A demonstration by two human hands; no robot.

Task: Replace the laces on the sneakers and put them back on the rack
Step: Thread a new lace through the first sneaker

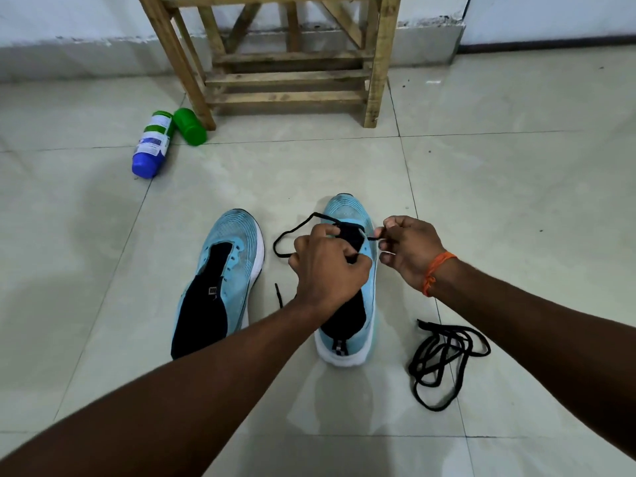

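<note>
Near you on the right, a spare lace [447,359] sits tangled on the tiles beside the right sneaker [347,208], with the unlaced left sneaker [227,263] on its other side; way back, a bottle [153,142] and green cap [190,127] lie by the wooden rack [292,77]. Your left hand [327,266] hides the eyelets, so can't tell what's threaded. It's curled round the black lace [292,235] at the tongue, and your right hand [409,249] pinches the tip just beside.
</note>
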